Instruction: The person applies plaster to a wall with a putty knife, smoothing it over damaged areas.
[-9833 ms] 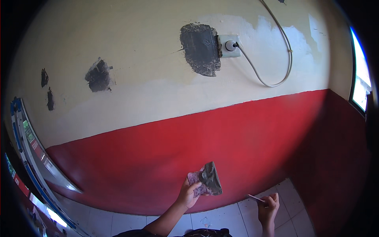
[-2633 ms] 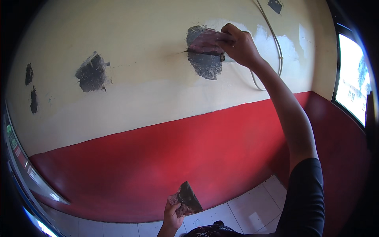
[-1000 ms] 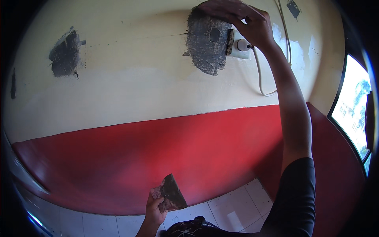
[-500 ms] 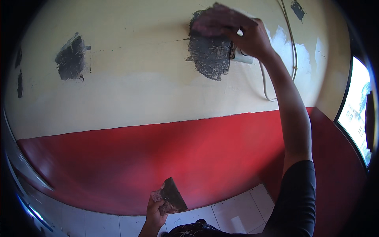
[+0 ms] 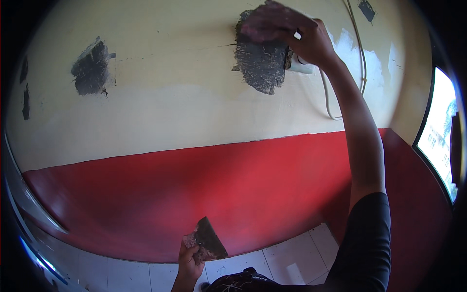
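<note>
High on the wall, my right hand (image 5: 314, 45) is closed around a broad flat putty knife (image 5: 272, 22), reddish-brown and slightly blurred. It lies over the upper part of a rough dark grey filler patch (image 5: 262, 65) on the cream wall (image 5: 160, 107). Whether its edge touches the patch cannot be made out. Low in front of my body, my left hand (image 5: 190, 263) grips a second putty knife (image 5: 206, 241) with a wide dark blade and a pinkish, smeared handle part. That blade tilts upward, apart from the wall.
Another grey patch (image 5: 91, 68) sits to the left, with smaller ones near the edges. A pale cable (image 5: 357, 39) hangs beside a whitish wall fitting (image 5: 301, 67) right of my hand. Below runs a red wall band (image 5: 272, 185) above white floor tiles (image 5: 292, 250). A bright window (image 5: 438, 131) stands at right.
The view has shifted slightly, so the wall patches sit a little higher and further right. The right hand's putty knife is slightly lower against the patch. Both hands keep their grips.
</note>
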Available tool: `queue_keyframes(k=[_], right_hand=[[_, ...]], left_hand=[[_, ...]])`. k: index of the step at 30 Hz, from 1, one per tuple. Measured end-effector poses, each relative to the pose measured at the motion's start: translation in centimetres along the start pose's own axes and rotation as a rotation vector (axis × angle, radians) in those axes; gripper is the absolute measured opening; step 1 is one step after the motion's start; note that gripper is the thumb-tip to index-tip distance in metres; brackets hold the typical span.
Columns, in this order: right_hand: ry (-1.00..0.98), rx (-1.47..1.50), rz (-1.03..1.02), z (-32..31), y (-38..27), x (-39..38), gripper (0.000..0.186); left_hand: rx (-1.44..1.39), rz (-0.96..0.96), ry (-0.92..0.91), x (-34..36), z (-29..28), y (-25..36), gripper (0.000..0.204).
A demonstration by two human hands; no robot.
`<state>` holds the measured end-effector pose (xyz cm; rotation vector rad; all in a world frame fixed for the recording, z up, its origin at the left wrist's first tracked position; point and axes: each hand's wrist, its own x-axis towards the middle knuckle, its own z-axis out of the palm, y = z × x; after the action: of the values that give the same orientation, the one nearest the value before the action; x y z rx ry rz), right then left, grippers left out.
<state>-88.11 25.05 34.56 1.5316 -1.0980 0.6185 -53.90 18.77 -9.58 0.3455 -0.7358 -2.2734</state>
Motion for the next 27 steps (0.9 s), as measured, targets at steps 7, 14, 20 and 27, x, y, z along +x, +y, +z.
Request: queue_keyframes(k=[7,14,20,27], right_hand=[[-0.065,-0.031,0.137,-2.8,-1.0,0.6,0.028],[-0.194,0.107,0.172,-0.2,-3.2,-3.2,0.030],[-0.084,-0.019,-0.022,0.4,-0.7,-1.6,0.029],[0.097,-0.193,-0.204,-1.3,0.2,1.7,0.028]], left_hand=[[-0.042,0.005,0.001,-0.9,0.8,-0.6,0.055],[-0.002,-0.003,0.005,-1.3,0.4,-0.2,0.054],[-0.014,-0.011,-0.006,-1.1,0.5,-0.2,0.054],[-0.012,0.019,0.006,-1.3,0.8,0.5,0.054]])
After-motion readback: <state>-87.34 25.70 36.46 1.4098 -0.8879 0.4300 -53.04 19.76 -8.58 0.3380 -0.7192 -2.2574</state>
